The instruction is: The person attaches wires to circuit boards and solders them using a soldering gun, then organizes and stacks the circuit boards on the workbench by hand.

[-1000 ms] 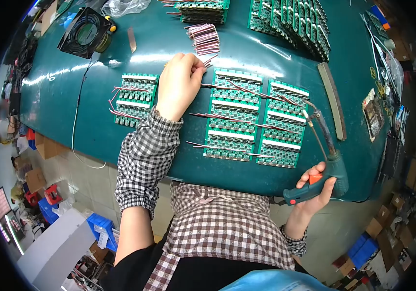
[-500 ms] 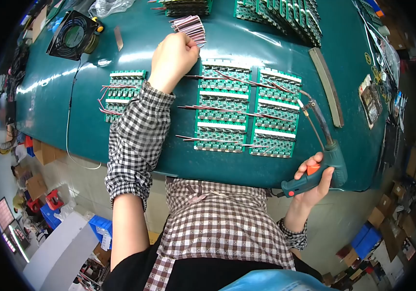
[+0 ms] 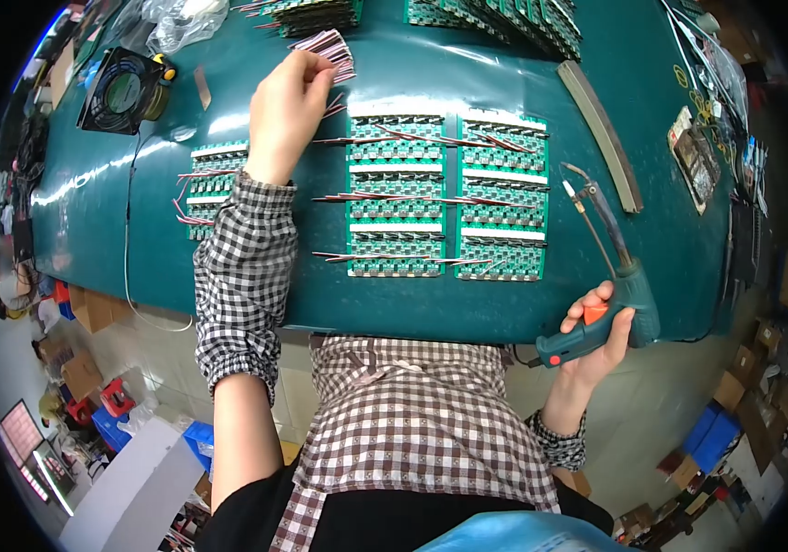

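Note:
My left hand is at the far side of the table, thumb and fingers pinched together at the near edge of a bundle of short red, black and white wires. What the fingertips hold, if anything, is hidden. A few loose wires show just right of this hand. In my right hand is a green soldering gun with an orange trigger, its tip pointing up and away. Between the hands lie two panels of green circuit boards, a left panel and a right panel, with wires laid across them.
Another board panel lies partly behind my left sleeve. A small black fan stands at the far left. Stacked boards and wired boards sit at the back. A long bar lies right of the panels.
The view has shifted, so the table's things appear further left and higher. My left hand has moved slightly left relative to the wire bundle. My right hand still holds the soldering gun.

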`<action>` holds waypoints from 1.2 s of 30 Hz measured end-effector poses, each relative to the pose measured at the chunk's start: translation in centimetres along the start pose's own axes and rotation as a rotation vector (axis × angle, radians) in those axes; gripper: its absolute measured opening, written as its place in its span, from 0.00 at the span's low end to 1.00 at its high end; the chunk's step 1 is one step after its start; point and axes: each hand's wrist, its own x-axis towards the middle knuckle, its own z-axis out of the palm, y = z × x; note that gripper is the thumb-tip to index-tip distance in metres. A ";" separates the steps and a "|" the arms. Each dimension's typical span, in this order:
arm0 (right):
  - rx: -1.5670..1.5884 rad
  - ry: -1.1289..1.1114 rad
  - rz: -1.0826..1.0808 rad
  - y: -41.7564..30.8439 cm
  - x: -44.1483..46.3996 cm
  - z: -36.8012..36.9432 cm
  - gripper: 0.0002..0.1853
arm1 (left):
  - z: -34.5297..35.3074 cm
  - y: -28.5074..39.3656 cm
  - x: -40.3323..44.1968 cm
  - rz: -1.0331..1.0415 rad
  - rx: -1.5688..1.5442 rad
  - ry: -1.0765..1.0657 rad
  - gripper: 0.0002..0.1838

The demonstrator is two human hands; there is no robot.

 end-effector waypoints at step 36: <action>-0.003 -0.146 0.012 -1.5 -0.7 -0.6 0.30 | 4.6 15.0 -12.5 0.180 -0.167 -0.558 0.03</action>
